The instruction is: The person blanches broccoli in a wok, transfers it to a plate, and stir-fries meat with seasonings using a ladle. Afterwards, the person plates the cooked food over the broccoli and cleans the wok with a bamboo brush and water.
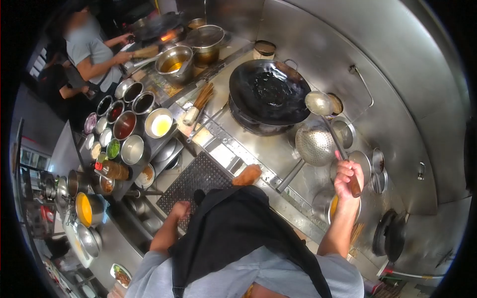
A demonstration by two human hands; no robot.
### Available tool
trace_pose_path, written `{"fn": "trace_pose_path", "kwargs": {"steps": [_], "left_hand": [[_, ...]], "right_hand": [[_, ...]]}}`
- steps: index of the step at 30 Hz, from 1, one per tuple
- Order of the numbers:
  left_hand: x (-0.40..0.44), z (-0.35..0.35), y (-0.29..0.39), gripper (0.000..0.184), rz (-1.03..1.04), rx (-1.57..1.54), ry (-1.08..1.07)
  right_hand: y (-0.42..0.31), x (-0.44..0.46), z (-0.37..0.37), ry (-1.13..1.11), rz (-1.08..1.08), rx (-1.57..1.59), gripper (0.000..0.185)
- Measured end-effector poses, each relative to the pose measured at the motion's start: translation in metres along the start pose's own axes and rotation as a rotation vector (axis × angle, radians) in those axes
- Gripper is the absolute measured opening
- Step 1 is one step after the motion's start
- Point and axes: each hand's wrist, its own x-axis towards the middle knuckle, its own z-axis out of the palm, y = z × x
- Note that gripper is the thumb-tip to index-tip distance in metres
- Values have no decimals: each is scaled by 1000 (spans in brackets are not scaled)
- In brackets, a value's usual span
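Note:
My right hand (pixel 348 178) is closed round the wooden-ended handle of a ladle (pixel 319 103). The ladle's bowl is raised beside the right rim of a black wok (pixel 243 79), which sits on the stove with a wet, shiny bottom. Below the ladle, a perforated strainer (pixel 315 145) lies on the steel counter with its handle toward me. My left hand (pixel 182 209) hangs low by the apron, above a dark floor mat (pixel 191 181). Its fingers are curled in, and nothing shows in them.
To the left stand several sauce and ingredient bowls (pixel 133 149) and a bottle (pixel 116 170). A bamboo brush (pixel 202 97) and a folded brown cloth (pixel 247 175) lie along the stove edge. Farther back, a person (pixel 92 54) works beside a pot of yellow liquid (pixel 174 63) and a flame.

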Motion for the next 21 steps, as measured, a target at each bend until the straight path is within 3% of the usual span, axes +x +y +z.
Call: {"fn": "trace_pose_path", "kwargs": {"steps": [5,8,10,11,12,14,16,17,19,21], "left_hand": [[2,-11,-30,20,-28,-9,19],[6,-22,-57,20,64,178,-170],[-35,-11,-40,19,-160,-14,33],[-29,-14,-48,19,-160,-14,33],[-21,-19,-61,20,-92,40,-27],[0,-31,-90,20,-22,95,-88],[13,-37,-107,21,538,442,-232],[16,-34,-107,21,535,433,-231],[14,-25,-80,23,-153,-157,-137],[15,-18,-67,23,-134,-117,-105]], "right_hand": [[29,3,-4,95,88,-76,50],[37,11,-21,195,117,-274,49],[49,16,-24,328,-13,-673,47],[55,17,-19,388,-60,-788,49],[54,18,-19,388,-59,-787,49],[48,19,-20,364,-98,-1107,54],[23,21,-37,306,-211,-1243,58],[10,22,-46,247,-319,-1374,62],[1,13,-22,392,-435,-1413,68],[-19,13,-19,492,-556,-1431,69]]}}
